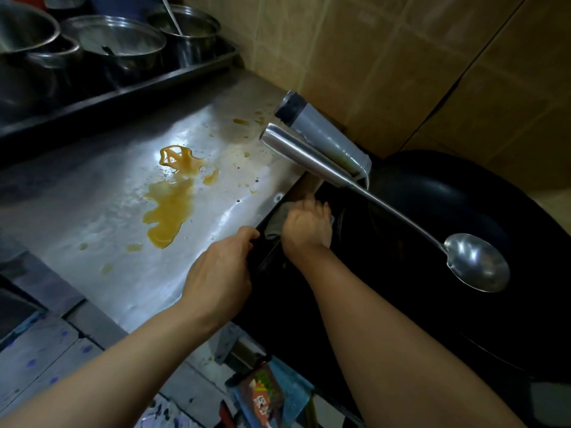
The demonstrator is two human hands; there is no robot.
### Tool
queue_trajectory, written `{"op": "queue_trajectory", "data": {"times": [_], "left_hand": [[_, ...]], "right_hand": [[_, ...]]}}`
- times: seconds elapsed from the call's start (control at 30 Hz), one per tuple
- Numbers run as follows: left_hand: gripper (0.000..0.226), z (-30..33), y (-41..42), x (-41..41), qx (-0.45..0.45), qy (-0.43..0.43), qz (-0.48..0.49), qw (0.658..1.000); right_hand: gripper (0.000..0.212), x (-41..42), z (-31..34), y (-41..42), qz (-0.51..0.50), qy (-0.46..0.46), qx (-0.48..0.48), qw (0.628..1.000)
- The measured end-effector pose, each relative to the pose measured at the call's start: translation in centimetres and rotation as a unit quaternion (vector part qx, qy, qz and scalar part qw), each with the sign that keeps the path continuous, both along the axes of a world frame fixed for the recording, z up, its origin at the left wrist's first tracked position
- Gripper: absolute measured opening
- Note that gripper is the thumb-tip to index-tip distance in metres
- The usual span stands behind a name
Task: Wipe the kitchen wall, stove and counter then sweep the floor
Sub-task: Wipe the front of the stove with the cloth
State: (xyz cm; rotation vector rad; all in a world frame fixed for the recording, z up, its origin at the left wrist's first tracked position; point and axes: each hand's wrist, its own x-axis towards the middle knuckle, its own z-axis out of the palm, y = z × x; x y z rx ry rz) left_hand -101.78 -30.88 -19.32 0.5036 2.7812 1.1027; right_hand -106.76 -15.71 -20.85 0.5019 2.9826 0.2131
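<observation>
A steel counter fills the middle left, with a yellow-brown spill pooled on it. Its right edge meets the dark stove. My right hand presses a grey cloth into the gap beside the counter's edge, fingers curled over it. My left hand rests on the counter's right edge, its fingers curled over the rim. The tan tiled wall rises behind.
A black wok sits on the stove, its steel handle pointing at the counter, with a steel ladle lying across it. Several metal pots stand in a tray at the back left. A colourful packet hangs below.
</observation>
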Motion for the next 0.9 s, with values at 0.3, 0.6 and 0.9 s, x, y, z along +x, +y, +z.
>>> {"op": "queue_trajectory", "data": {"times": [0.3,0.6,0.9], "left_hand": [[0.043,0.0,-0.3,0.3,-0.014,-0.008,-0.002,1.000],[0.045,-0.1,-1.0,0.9,-0.025,-0.018,0.015,0.999],[0.050,-0.8,-1.8,3.1,-0.063,-0.035,0.030,0.997]], "right_hand": [[0.059,0.7,0.8,0.3,0.032,-0.044,0.017,0.998],[0.051,4.2,-0.8,-1.7,-0.001,0.014,-0.033,0.999],[0.053,4.8,-0.9,-2.1,0.011,0.033,-0.050,0.998]]}}
